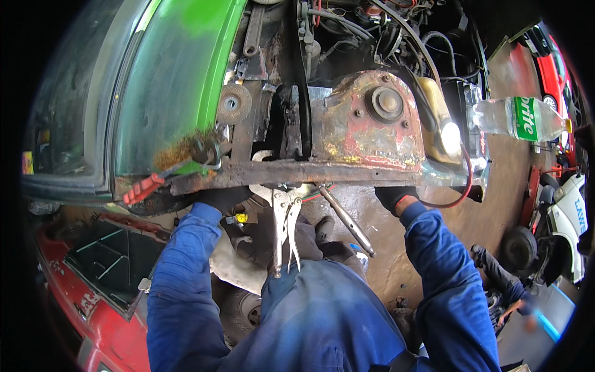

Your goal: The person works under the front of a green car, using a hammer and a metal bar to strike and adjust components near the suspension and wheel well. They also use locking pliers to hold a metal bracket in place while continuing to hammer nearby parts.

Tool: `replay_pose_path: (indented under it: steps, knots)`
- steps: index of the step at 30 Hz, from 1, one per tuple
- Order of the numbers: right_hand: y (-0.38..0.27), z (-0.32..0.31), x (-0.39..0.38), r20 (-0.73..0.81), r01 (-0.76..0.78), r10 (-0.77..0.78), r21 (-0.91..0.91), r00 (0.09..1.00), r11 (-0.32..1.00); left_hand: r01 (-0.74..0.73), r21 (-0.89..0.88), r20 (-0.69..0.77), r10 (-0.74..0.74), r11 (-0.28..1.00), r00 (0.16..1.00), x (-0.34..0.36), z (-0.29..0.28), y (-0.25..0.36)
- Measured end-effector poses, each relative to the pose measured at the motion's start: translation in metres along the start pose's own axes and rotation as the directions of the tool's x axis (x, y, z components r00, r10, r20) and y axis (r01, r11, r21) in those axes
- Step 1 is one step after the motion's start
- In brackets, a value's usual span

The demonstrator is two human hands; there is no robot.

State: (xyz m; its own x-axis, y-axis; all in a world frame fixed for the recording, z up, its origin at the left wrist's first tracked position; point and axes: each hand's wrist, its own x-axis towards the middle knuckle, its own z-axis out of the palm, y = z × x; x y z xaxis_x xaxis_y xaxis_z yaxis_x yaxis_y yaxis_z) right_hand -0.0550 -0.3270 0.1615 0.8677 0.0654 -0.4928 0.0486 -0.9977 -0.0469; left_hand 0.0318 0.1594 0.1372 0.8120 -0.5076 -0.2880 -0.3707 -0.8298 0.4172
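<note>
A rusty rail (291, 171) of the car body runs across in front of me. My left hand (224, 197) in a dark glove reaches beneath its left part, fingers hidden. Under the rail's right part is my right hand (392, 196), also in a dark glove. Its fingers go out of sight behind the edge, so what either hand grips does not show. Between them, locking pliers (282, 220) are clamped on the rail, handles hanging toward me. A metal bar-like tool (347, 221) slants down beside them. Behind the rail rises a rusty, peeling strut tower (372, 130).
A red-handled wire brush (145, 188) and a worn abrasive disc (234, 103) lie at left, near the green windscreen pillar (214, 80). A lit lamp (449, 136) and a plastic bottle (524, 119) stand at right. A person (505, 291) is at lower right.
</note>
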Motion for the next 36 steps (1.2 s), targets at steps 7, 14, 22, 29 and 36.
replay_pose_path:
  steps: [7, 14, 22, 29, 36]
  knots:
    - [0.021, 0.043, 0.004, -0.102, 0.072, -0.058, 0.135, 0.993, 0.988, 0.293, -0.377, 0.356, -0.155, 0.878, 0.922, -0.010, 0.002, -0.017]
    - [0.023, 0.055, -0.004, 0.332, -0.126, 0.049, 0.214, 0.942, 0.969, 0.346, -0.416, 0.384, -0.182, 0.841, 0.905, -0.020, 0.010, -0.016]
    - [0.030, 0.100, -0.018, -0.089, 0.059, -0.048, 0.128, 0.995, 0.990, 0.346, -0.373, 0.401, -0.187, 0.861, 0.897, -0.029, 0.013, -0.016]
    - [0.027, 0.098, -0.022, -0.065, 0.051, -0.045, 0.096, 0.997, 0.994, 0.356, -0.367, 0.419, -0.189, 0.859, 0.888, -0.034, 0.015, -0.015]
    - [0.021, 0.085, -0.026, -0.034, 0.069, -0.067, 0.048, 0.997, 0.996, 0.363, -0.368, 0.432, -0.189, 0.856, 0.882, -0.038, 0.013, -0.014]
